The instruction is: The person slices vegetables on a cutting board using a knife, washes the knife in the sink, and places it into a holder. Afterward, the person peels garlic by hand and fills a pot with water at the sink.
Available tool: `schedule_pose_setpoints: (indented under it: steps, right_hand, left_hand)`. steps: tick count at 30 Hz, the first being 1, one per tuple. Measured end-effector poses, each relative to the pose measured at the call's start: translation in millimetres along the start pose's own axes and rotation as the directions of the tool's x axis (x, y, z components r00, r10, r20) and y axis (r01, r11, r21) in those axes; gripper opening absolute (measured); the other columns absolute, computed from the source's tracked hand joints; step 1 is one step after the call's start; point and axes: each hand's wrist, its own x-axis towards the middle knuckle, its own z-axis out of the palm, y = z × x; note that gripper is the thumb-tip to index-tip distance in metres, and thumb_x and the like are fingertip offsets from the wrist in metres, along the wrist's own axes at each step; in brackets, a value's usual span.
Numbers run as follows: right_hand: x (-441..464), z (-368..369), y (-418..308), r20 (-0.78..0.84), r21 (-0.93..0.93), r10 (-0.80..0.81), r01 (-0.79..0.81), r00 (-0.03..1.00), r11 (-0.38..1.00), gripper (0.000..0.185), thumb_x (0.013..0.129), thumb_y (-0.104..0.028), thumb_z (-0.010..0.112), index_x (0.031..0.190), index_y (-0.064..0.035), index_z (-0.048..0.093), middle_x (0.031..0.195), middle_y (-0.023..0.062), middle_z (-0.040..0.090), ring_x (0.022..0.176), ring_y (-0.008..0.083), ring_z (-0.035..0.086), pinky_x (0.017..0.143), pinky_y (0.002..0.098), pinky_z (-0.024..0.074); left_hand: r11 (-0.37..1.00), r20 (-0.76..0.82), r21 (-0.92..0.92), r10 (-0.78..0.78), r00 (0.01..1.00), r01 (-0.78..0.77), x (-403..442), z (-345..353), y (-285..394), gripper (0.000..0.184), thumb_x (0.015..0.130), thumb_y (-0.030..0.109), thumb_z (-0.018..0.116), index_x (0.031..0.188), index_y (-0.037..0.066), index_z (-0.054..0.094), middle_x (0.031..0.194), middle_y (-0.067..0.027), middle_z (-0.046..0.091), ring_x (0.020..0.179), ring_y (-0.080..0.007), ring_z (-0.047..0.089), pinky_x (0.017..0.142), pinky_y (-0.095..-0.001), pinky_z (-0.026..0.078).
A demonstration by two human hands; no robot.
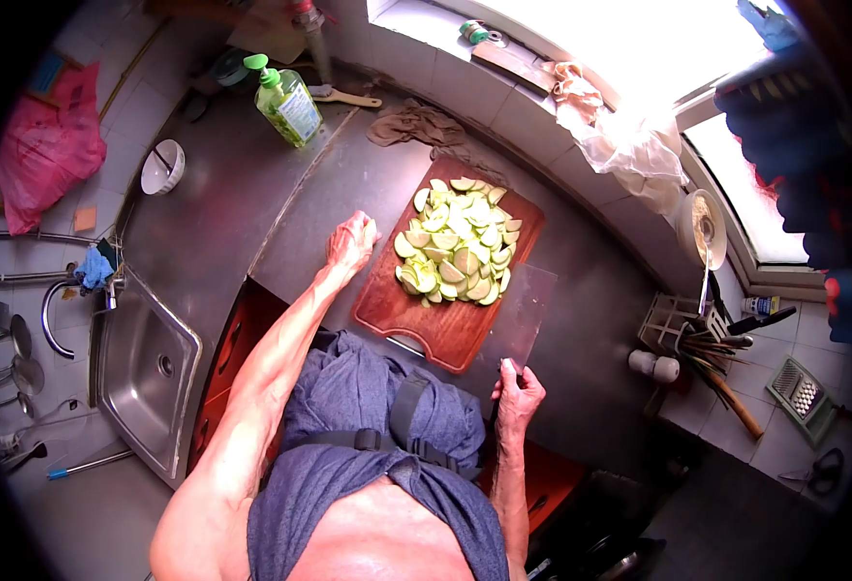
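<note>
Your left hand [351, 242] sat just above the middle of the frame, fingers curled into a loose fist beside the left edge of the wooden board [411, 324]. And there, right of center, was your right hand [520, 392], closed around the near end of the cleaver [527, 310], its broad blade lying by the board's lower right edge! The pale green slices [460, 237] were heaped over the board's upper part, some overlapping, at upper center. Up beyond them lay a crumpled brown cloth [414, 126]; toward upper left, a soap bottle [290, 108] stood beside a brush [353, 99].
</note>
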Motion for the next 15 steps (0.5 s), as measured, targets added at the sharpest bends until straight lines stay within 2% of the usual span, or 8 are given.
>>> schedule_pose_setpoints:
  steps: [1,3,5,7,9,11,13,15]
  right_hand:
    - [1.2,1.0,-0.1,-0.002,0.002,0.001,-0.001,1.0,1.0,0.015,0.097,-0.015,0.072,0.091,-0.0016,0.072,0.067,-0.0001,0.062,0.051,0.0054,0.053,0.045,0.023,0.0413]
    - [5.0,1.0,-0.1,0.058,0.085,0.051,-0.056,0.997,0.995,0.02,0.098,-0.018,0.073,0.084,-0.005,0.066,0.061,0.0,0.058,0.046,0.007,0.052,0.041,0.0232,0.0408]
    - [8.4,1.9,1.0,0.088,0.088,0.07,-0.078,0.994,0.993,0.021,0.098,-0.019,0.072,0.083,-0.0063,0.064,0.061,0.0003,0.059,0.046,0.0079,0.052,0.042,0.0238,0.0418]
    - [12.1,4.4,1.6,0.122,0.095,0.092,-0.104,0.988,0.99,0.022,0.099,-0.02,0.072,0.084,-0.0063,0.064,0.062,0.0002,0.059,0.045,0.0081,0.052,0.042,0.0244,0.0423]
    - [14.1,9.8,-1.9,0.144,0.087,0.096,-0.109,0.985,0.99,0.022,0.099,-0.02,0.071,0.084,-0.0065,0.064,0.062,0.0002,0.059,0.045,0.0082,0.052,0.042,0.0247,0.0426]
    - [14.4,14.7,-8.0,0.152,0.08,0.099,-0.112,0.983,0.99,0.021,0.099,-0.021,0.071,0.085,-0.0067,0.065,0.063,0.0002,0.059,0.045,0.0082,0.052,0.042,0.025,0.0429]
    - [13.6,21.3,-14.9,0.169,0.097,0.107,-0.124,0.98,0.988,0.022,0.099,-0.019,0.071,0.083,-0.0049,0.065,0.063,0.0002,0.06,0.047,0.0076,0.052,0.043,0.0229,0.0423]
    - [12.9,24.0,-19.3,0.181,0.096,0.104,-0.123,0.978,0.988,0.021,0.099,-0.019,0.071,0.084,-0.0054,0.065,0.063,0.0001,0.06,0.047,0.0077,0.052,0.043,0.0231,0.0423]
  left_hand:
    - [0.99,-0.038,-0.137,-0.001,0.999,-0.004,-5.5,-7.8,8.3,0.025,0.096,0.029,0.065,0.099,0.005,0.061,0.09,-0.0168,0.075,0.088,-0.0359,0.074,0.077,-0.0469,0.054]
    - [0.987,-0.096,-0.131,0.086,0.992,-0.098,-18.2,-18.1,35.0,0.022,0.094,0.024,0.069,0.095,0.003,0.062,0.086,-0.0157,0.073,0.083,-0.0312,0.073,0.075,-0.044,0.055]
    - [0.932,0.03,-0.323,0.184,0.983,-0.165,-29.1,-20.2,62.2,0.024,0.089,0.021,0.076,0.098,0.002,0.065,0.084,-0.0146,0.072,0.079,-0.0257,0.071,0.074,-0.0414,0.055]
    - [0.89,0.104,-0.387,0.304,0.947,-0.243,-37.7,-12.0,79.9,0.031,0.085,0.023,0.083,0.102,0.002,0.068,0.085,-0.0147,0.071,0.078,-0.0216,0.069,0.071,-0.0389,0.055]
    - [0.846,0.058,-0.399,0.409,0.911,-0.355,-46.7,-1.3,90.9,0.041,0.081,0.029,0.086,0.106,0.002,0.07,0.087,-0.0157,0.07,0.08,-0.0237,0.07,0.071,-0.0395,0.055]
    - [0.878,0.136,-0.329,0.407,0.903,-0.346,-52.9,-1.4,99.3,0.042,0.084,0.03,0.084,0.111,0.002,0.07,0.095,-0.0166,0.07,0.087,-0.0278,0.071,0.073,-0.0397,0.057]
    - [0.882,-0.07,-0.01,0.469,0.88,-0.471,-60.7,-0.9,104.7,0.04,0.088,0.028,0.079,0.117,0.003,0.069,0.103,-0.017,0.07,0.094,-0.0324,0.071,0.079,-0.0418,0.058]
    - [0.862,-0.086,0.05,0.508,0.857,-0.505,-64.2,-4.3,107.8,0.039,0.089,0.023,0.074,0.123,0.006,0.068,0.114,-0.0165,0.07,0.096,-0.0346,0.071,0.081,-0.0449,0.058]
